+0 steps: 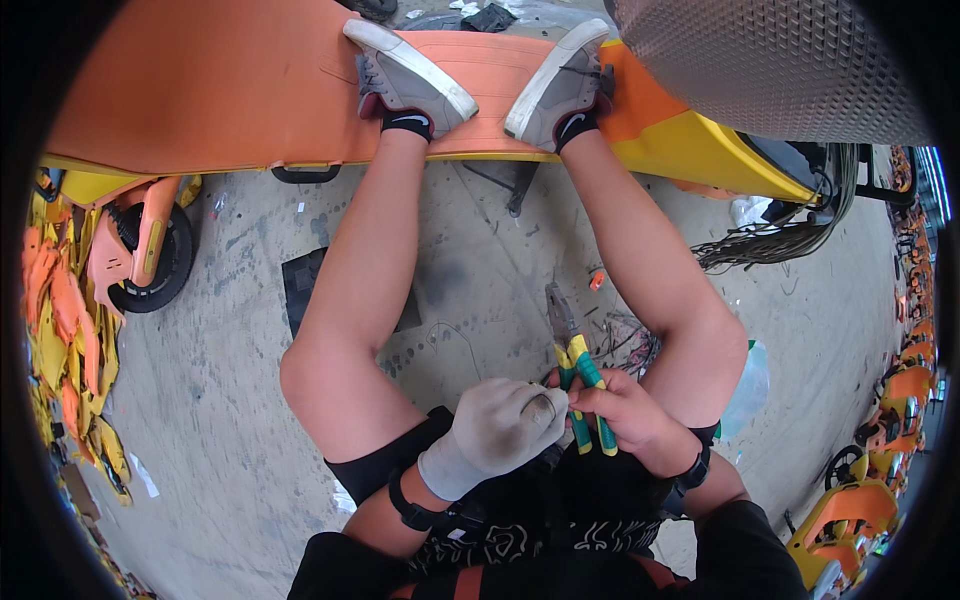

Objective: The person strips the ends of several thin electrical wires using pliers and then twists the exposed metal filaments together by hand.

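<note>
My left hand [505, 430], in a pale grey glove with a dark smudge, is closed, its fingertips beside those of my right hand. What they pinch is too small to make out. My bare right hand [625, 420] grips green-and-yellow handled pliers [585, 375], their metal jaws pointing away from me, between my bent legs. Both forearms have black bands on the wrists.
My shoes rest on a long salmon-orange body panel [180, 70] with yellow trim. A textured metal surface [760, 60], bundled cables [790, 240] and a black piece [297, 285] lie around me. Piled panels [75, 350] are left, rows of orange scooters [840, 525] right.
</note>
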A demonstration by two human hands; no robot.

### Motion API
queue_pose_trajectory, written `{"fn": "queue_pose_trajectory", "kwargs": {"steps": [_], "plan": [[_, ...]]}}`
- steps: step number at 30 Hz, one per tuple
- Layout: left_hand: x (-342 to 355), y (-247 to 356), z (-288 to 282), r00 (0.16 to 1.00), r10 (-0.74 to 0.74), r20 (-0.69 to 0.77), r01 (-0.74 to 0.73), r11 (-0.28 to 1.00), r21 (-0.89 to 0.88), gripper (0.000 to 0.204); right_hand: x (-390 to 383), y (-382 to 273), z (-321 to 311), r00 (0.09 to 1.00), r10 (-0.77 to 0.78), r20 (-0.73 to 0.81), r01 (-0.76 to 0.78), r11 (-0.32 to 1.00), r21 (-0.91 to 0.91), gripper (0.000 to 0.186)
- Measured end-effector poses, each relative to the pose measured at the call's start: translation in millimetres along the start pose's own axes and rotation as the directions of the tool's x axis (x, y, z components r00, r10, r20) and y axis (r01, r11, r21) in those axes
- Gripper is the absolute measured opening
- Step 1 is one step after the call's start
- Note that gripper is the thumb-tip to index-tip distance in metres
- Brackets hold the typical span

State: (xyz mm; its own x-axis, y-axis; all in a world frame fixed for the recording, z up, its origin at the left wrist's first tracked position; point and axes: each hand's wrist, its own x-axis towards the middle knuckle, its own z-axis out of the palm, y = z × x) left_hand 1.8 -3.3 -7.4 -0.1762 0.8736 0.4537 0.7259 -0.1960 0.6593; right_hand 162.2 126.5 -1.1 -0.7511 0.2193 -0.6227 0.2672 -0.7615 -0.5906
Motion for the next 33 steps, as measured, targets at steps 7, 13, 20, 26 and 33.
{"fn": "queue_pose_trajectory", "kwargs": {"steps": [7, 13, 20, 26, 33], "plan": [[-4, -5, -7, 0.724, -0.629, 0.284, 0.662, 0.518, -0.542, 0.008, 3, 1, 1, 0.821, -0.563, 0.101, 0.479, 0.580, -0.659, 0.025], [1, -2, -12, 0.584, -0.663, 0.468, 0.750, 0.220, -0.623, 0.014, -2, -1, 7, 0.534, -0.745, 0.399, 0.575, -0.025, -0.818, 0.026], [0, -2, -5, 0.584, -0.611, 0.534, 0.778, 0.236, -0.582, 0.012, 2, 0, 6, 0.367, -0.737, 0.568, 0.570, -0.304, -0.763, 0.032], [1, 3, -4, 0.885, -0.442, 0.146, 0.461, 0.791, -0.403, 0.008, 4, 5, 7, 0.734, -0.649, 0.200, 0.533, 0.369, -0.762, 0.017], [6, -6, -7, 0.991, -0.113, -0.069, 0.111, 0.993, -0.045, 0.015, 7, 7, -5, 0.998, 0.007, -0.057, -0.009, 0.999, -0.038, 0.026]]}}
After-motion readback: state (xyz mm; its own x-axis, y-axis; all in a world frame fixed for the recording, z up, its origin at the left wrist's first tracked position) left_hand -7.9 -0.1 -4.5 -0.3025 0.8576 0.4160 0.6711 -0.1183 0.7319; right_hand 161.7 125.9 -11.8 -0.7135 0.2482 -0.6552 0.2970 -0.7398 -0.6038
